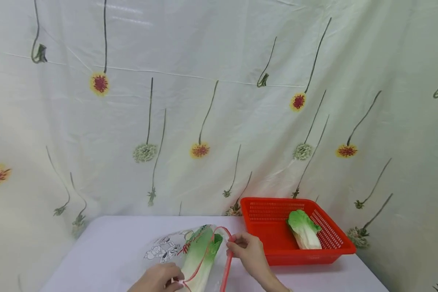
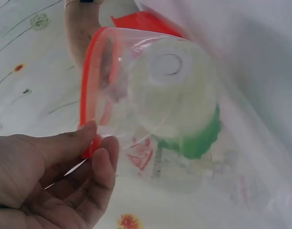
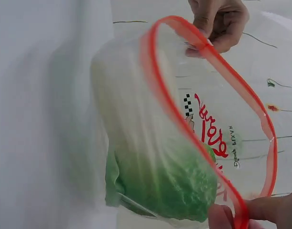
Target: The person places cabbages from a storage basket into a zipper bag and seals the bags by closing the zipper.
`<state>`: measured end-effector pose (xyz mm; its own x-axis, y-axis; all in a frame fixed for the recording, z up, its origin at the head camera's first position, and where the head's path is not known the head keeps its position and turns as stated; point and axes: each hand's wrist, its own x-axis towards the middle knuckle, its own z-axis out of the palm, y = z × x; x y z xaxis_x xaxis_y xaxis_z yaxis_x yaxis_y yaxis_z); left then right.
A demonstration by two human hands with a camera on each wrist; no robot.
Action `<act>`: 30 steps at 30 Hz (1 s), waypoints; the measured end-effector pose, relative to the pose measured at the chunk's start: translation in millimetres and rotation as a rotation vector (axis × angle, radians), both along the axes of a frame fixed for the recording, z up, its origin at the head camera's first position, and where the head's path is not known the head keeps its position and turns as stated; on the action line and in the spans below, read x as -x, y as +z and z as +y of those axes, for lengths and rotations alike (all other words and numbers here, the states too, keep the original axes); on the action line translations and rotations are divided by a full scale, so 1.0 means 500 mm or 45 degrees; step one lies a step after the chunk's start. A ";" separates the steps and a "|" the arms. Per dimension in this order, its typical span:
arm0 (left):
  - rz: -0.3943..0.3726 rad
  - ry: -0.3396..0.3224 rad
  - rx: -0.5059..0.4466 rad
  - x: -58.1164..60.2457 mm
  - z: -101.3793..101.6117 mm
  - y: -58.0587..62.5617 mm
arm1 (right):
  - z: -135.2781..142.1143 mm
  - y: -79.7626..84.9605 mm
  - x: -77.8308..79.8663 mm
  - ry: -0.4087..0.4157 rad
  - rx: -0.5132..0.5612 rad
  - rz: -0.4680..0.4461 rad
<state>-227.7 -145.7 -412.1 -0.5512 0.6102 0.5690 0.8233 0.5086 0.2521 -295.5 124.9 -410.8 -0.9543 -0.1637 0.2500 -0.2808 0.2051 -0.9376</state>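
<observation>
White table (image 1: pixel 102 243): it stretches left of your clear bag (image 1: pixel 166 247) to its edge, floral cloth (image 1: pixel 219 48) hanging behind.
Red basket (image 1: pixel 295 258): it stands near your right hand (image 1: pixel 250 253), narrowing room on that side.
Red rim (image 1: pixel 227 265): your left hand (image 1: pixel 158 278) and right hand each pinch it between thumb and fingers, the bag's mouth spread wide.
Cabbage (image 1: pixel 197 259): it lies inside your bag, leaves pointing away from you.
Wrist views: the left alone shows the round base (image 2: pixel 169 67); the right, a checkered print (image 3: pixel 187 105).
Head view: only here, you see a second cabbage (image 1: pixel 303 231) in the basket.
</observation>
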 end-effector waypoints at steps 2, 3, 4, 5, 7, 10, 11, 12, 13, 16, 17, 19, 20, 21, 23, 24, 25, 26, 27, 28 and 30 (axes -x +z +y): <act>0.164 0.019 -0.142 0.003 -0.013 0.026 | 0.006 0.019 -0.001 -0.058 0.079 0.000; 0.222 0.071 -0.220 0.003 -0.017 0.042 | 0.008 0.030 -0.001 -0.088 0.122 0.015; 0.266 0.134 -0.293 0.002 -0.021 0.060 | 0.011 0.041 -0.002 -0.113 0.157 0.039; 0.290 0.214 -0.353 0.002 -0.025 0.077 | 0.013 0.054 -0.004 -0.131 0.195 0.064; 0.299 0.366 -0.453 0.001 -0.031 0.111 | 0.015 0.078 -0.009 -0.145 0.256 0.127; 0.274 0.527 -0.501 0.003 -0.041 0.150 | 0.015 0.109 -0.017 -0.110 0.310 0.204; 0.259 0.554 -0.503 0.004 -0.044 0.158 | 0.014 0.116 -0.019 -0.098 0.318 0.216; 0.246 0.573 -0.504 0.006 -0.048 0.164 | 0.012 0.123 -0.021 -0.089 0.317 0.226; 0.222 0.590 -0.510 0.008 -0.051 0.169 | 0.010 0.128 -0.021 -0.081 0.318 0.234; 0.123 0.612 -0.545 0.017 -0.064 0.176 | 0.002 0.137 -0.018 -0.090 0.299 0.260; 0.088 0.619 -0.564 0.020 -0.068 0.176 | -0.001 0.138 -0.016 -0.092 0.296 0.271; 0.021 0.631 -0.607 0.024 -0.079 0.178 | -0.007 0.139 -0.009 -0.092 0.297 0.290; 0.004 0.650 -0.629 0.025 -0.085 0.180 | -0.013 0.140 -0.004 -0.086 0.296 0.296; -0.008 0.674 -0.646 0.024 -0.091 0.183 | -0.019 0.141 0.001 -0.075 0.300 0.296; 0.029 0.727 -0.673 0.021 -0.101 0.190 | -0.037 0.142 0.013 -0.062 0.291 0.309; 0.069 0.758 -0.683 0.019 -0.106 0.194 | -0.047 0.142 0.020 -0.059 0.278 0.312; 0.121 0.784 -0.697 0.017 -0.109 0.198 | -0.059 0.141 0.027 -0.056 0.259 0.315; 0.197 0.795 -0.709 0.015 -0.111 0.202 | -0.072 0.140 0.034 -0.048 0.239 0.326; 0.285 0.802 -0.700 0.012 -0.111 0.205 | -0.085 0.136 0.041 -0.039 0.212 0.330; 0.372 0.814 -0.679 0.009 -0.109 0.207 | -0.097 0.131 0.048 -0.031 0.180 0.335; 0.524 0.848 -0.603 0.000 -0.102 0.207 | -0.121 0.120 0.058 -0.002 0.133 0.340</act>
<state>-227.8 -196.9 -308.6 -0.4036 -0.1086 0.9085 0.4679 0.8288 0.3069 -324.6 64.4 -350.8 -0.8525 -0.1223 0.5082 -0.5207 0.1122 -0.8463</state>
